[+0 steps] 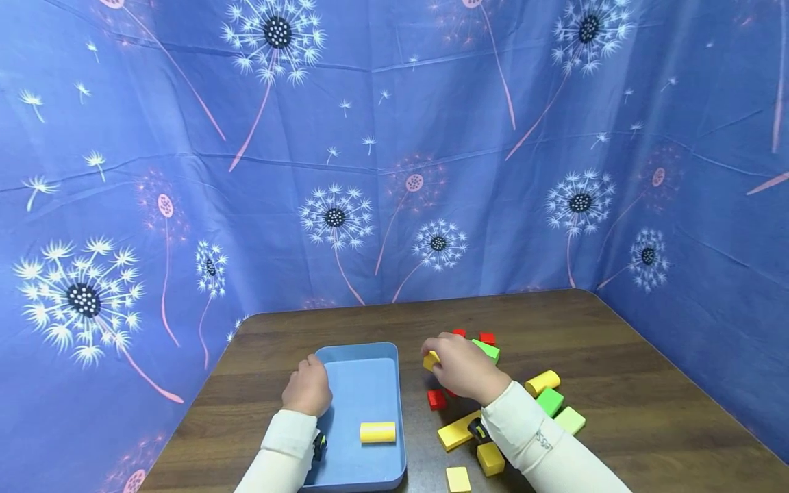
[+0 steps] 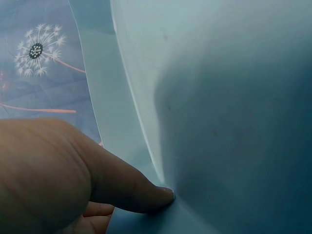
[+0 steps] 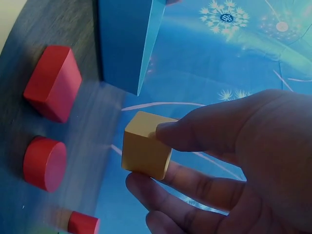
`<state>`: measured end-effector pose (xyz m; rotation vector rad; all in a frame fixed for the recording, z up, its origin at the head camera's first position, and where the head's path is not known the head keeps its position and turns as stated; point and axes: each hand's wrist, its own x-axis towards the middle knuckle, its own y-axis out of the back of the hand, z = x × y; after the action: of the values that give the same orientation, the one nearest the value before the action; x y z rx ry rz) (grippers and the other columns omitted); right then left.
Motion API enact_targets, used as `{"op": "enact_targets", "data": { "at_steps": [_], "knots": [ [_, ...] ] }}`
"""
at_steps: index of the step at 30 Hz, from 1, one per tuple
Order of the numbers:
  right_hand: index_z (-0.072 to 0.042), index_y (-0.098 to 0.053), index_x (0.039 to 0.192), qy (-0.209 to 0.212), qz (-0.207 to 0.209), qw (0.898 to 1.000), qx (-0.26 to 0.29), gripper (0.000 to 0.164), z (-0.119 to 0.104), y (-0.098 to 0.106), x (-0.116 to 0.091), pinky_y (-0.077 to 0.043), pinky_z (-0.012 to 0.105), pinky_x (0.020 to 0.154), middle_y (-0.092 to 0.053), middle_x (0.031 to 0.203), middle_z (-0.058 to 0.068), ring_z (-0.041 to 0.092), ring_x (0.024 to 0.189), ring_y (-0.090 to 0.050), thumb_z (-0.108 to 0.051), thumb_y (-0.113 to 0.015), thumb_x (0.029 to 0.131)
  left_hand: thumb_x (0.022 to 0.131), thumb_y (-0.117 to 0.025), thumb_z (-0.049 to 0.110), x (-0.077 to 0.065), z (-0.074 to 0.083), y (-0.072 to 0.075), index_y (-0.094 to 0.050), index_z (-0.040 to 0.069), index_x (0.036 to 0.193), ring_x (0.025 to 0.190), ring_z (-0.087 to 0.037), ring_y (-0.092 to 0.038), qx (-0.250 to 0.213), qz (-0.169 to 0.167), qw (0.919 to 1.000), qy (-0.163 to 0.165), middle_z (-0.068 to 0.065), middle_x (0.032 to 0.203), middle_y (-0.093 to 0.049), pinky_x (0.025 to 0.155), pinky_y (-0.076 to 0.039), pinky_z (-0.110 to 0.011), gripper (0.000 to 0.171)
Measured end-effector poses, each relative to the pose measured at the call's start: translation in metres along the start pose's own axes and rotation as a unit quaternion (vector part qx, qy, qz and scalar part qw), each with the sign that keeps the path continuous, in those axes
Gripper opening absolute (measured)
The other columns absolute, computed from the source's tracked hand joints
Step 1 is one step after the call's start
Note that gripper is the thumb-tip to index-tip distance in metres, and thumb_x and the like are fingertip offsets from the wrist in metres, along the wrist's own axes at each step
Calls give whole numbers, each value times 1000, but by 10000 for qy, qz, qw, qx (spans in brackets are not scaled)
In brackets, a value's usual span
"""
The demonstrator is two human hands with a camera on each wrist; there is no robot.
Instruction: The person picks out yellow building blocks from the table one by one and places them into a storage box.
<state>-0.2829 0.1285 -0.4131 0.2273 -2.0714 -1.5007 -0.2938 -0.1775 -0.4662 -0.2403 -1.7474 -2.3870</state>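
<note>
My right hand (image 1: 465, 370) pinches a smooth yellow cube-shaped block (image 3: 146, 146), thumb on one face and fingertips against the opposite side, parted only by the block's width; I hold it over the dark brown wood-grained table (image 1: 653, 418), at two o'clock from the middle of a light-blue rectangular tray (image 1: 360, 383). At the tray's ten o'clock my left hand (image 1: 307, 387) pinches its wall, thumb pressed inside and fingers outside, where the wall hides their tips. A bright yellow cylinder (image 1: 378, 432) lies in the tray toward four o'clock. In the head view my right hand covers much of the block and nearly all of a red piece (image 1: 451, 393), whose shape I cannot make out, and overlaps a bright green rectangular block (image 1: 487, 350) at its one o'clock. The right wrist view cuts off a small red block (image 3: 84, 223) at seven o'clock, while shadow dims much of the tray floor in the left wrist view
</note>
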Motion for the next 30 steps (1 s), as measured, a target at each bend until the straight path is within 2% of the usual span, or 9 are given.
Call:
{"op": "enact_targets", "data": {
  "at_steps": [10, 17, 24, 30],
  "knots": [
    [-21, -67, 100, 210, -7, 9998, 1, 24, -12, 4, -2, -52, 25, 62, -63, 93, -2, 7, 76, -52, -9, -67, 79, 81, -62, 3, 2, 0, -1, -43, -16, 118, 81, -41, -58, 16, 7, 10000, 6, -27, 97, -55, 60, -53, -55, 45],
    [-22, -67, 101, 329, -25, 9994, -51, 25, -20, 1, -4, -51, 23, 58, -62, 92, -4, 5, 75, -51, -11, -68, 79, 81, -63, 3, 1, 0, -1, -45, -14, 114, 79, -40, -58, 17, 68, 10000, 29, -25, 94, -55, 58, -53, -55, 41],
    [-21, -67, 102, 472, -64, 9988, -68, 26, -27, 2, -5, -53, 26, 62, -63, 94, -2, 6, 77, -52, -11, -70, 79, 80, -64, 3, 0, 0, -1, -45, -13, 113, 79, -39, -58, 27, 23, 10000, 70, -24, 94, -54, 58, -53, -54, 41],
    [-19, -68, 103, 617, -142, 9980, -5, 26, -34, 2, -4, -50, 26, 59, -63, 93, -2, 7, 75, -51, -9, -68, 79, 80, -64, 3, 0, 1, 2, -45, -13, 111, 78, -39, -58, 29, 19, 10000, 47, -24, 92, -54, 57, -53, -54, 40]
  ]
}}
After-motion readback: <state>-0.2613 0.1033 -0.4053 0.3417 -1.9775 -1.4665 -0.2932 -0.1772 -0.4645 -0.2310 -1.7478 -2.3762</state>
